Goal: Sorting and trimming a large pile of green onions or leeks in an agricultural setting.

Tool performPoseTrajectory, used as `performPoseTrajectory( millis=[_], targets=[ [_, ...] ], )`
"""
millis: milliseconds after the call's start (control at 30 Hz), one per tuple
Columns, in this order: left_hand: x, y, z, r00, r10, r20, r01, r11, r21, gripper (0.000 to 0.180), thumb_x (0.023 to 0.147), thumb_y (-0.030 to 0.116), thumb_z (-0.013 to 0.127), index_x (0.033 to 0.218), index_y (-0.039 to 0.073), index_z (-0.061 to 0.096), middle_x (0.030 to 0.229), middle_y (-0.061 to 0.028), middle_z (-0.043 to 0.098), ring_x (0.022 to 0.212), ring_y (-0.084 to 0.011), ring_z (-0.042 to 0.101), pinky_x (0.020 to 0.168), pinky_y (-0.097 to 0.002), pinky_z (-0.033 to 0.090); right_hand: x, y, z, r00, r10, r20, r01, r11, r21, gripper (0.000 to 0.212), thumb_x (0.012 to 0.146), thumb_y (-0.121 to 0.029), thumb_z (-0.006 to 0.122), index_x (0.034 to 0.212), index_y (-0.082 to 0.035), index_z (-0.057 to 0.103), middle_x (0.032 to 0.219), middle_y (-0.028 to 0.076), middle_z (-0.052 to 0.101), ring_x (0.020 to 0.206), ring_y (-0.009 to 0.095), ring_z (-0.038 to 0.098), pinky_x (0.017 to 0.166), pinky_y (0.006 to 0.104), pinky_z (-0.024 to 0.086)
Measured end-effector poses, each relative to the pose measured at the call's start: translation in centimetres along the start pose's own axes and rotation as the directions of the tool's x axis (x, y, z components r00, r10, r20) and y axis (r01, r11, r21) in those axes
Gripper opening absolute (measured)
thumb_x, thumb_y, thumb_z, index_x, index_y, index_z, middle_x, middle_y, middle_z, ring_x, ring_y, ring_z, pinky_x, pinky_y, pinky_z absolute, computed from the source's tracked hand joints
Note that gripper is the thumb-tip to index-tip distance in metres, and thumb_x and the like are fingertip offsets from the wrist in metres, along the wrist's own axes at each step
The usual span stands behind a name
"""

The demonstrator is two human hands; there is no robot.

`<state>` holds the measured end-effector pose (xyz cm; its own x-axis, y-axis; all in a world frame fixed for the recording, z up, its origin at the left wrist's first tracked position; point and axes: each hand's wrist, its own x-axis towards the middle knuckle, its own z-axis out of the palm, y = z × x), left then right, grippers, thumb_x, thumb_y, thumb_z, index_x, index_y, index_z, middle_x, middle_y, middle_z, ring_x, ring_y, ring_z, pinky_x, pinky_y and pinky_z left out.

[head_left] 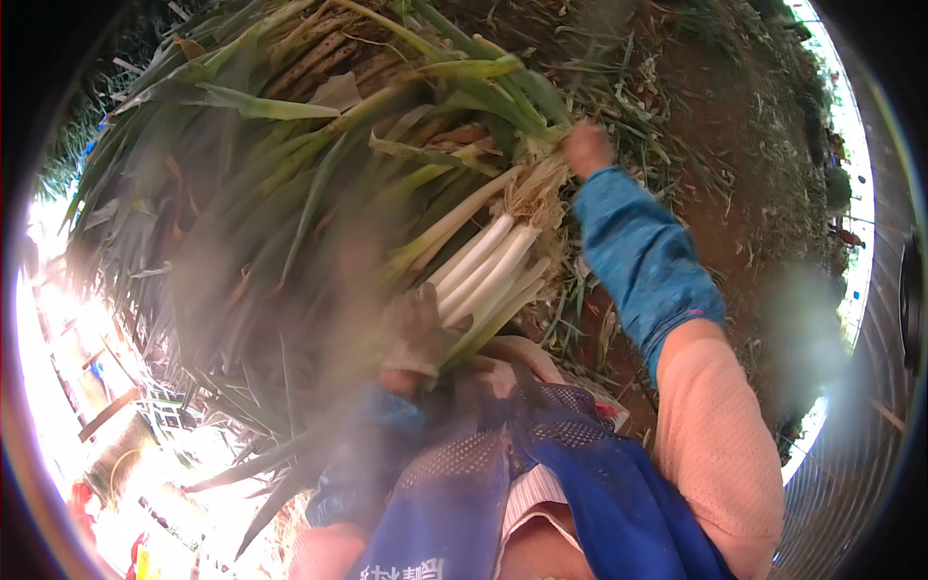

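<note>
Largest first: a heap of long green leaf stalks (222,232), filling the left and upper part of our view, leaves overlapping, some dry and brown among them. Right of it we note bare brown soil (715,126), strewn with leaf scraps. Below, our blue vest (435,503) with mesh at the shoulders. A blue sleeve cover (643,251) covers our right forearm, the pink sleeve (720,435) showing above it.

Between our hands, at the heap's near right edge, lies a bunch of white stalks (488,266), slanting, root ends up and to the right. Our left hand (411,333), in a greyish glove, is at the bunch's lower end, fingers curled together over the stalks. The pale stringy roots (538,196) fan out at the far end. Our right hand (588,150), smallest and blurred, is just beside them; whether its fingers pinch anything, we cannot tell.
</note>
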<state>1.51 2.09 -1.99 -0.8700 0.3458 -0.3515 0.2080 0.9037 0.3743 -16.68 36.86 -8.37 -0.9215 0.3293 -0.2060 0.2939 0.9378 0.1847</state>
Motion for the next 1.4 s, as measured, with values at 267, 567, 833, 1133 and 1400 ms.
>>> performPoseTrajectory(
  millis=[267, 567, 833, 1133, 1400],
  targets=[
    [0.7, 1.3, -0.1, 0.997, -0.08, -0.021, 0.082, 0.993, 0.081, 0.073, 0.063, 0.05, 0.065, 0.111, -0.002, 0.047, 0.099, -0.0189, 0.051, 0.089, -0.0323, 0.051, 0.077, -0.0408, 0.043, 8.9, 12.1, -13.7, 0.997, 0.061, -0.04, -0.047, 0.956, 0.288, 0.077, 0.075, -0.042, 0.062, 0.126, 0.005, 0.028, 0.119, 0.028, 0.046, 0.108, 0.039, 0.048, 0.089, 0.0461, 0.041],
    [5.5, 2.7, -0.6, 0.972, 0.065, -0.224, -0.021, 0.981, 0.193, 0.075, 0.07, 0.052, 0.059, 0.12, -0.001, 0.044, 0.112, -0.023, 0.046, 0.103, -0.0361, 0.043, 0.088, -0.0423, 0.034, -3.9, -4.9, 3.6, 0.957, -0.216, 0.193, 0.118, 0.899, 0.422, 0.066, 0.08, -0.033, 0.055, 0.131, -0.001, 0.03, 0.111, 0.025, 0.052, 0.099, 0.038, 0.054, 0.085, 0.0427, 0.043],
    [5.3, 3.0, -0.2, 0.995, -0.079, 0.064, 0.074, 0.994, 0.078, 0.052, 0.078, 0.047, 0.052, 0.104, 0.003, 0.057, 0.087, -0.0175, 0.056, 0.085, -0.0328, 0.051, 0.079, -0.0438, 0.037, -7.0, 0.7, 0.2, 0.85, -0.519, -0.091, 0.522, 0.807, 0.276, 0.014, 0.08, -0.013, 0.045, 0.093, -0.005, 0.046, 0.073, 0.016, 0.059, 0.069, 0.031, 0.06, 0.058, 0.043, 0.046],
    [5.2, 1.8, 1.5, 0.994, -0.111, 0.015, 0.111, 0.993, 0.039, 0.046, 0.079, 0.047, 0.053, 0.086, 0.002, 0.059, 0.085, -0.0174, 0.057, 0.082, -0.0336, 0.054, 0.073, -0.0428, 0.042, 8.5, 22.7, -13.7, 0.959, -0.022, -0.282, -0.161, 0.779, -0.606, 0.038, 0.09, -0.031, 0.036, 0.117, -0.005, 0.045, 0.118, 0.021, 0.045, 0.102, 0.038, 0.049, 0.079, 0.043, 0.046],
    [6.0, 1.4, 1.4, 0.978, -0.152, 0.141, 0.146, 0.988, 0.053, 0.049, 0.077, 0.05, 0.054, 0.082, 0.002, 0.059, 0.085, -0.0172, 0.057, 0.083, -0.0335, 0.054, 0.073, -0.0426, 0.043, -2.9, -2.7, -3.0, 0.856, -0.517, -0.009, 0.517, 0.856, 0.019, 0.09, 0.057, -0.032, 0.076, 0.131, -0.008, 0.031, 0.13, 0.02, 0.036, 0.12, 0.033, 0.036, 0.098, 0.0392, 0.034]
  ],
)
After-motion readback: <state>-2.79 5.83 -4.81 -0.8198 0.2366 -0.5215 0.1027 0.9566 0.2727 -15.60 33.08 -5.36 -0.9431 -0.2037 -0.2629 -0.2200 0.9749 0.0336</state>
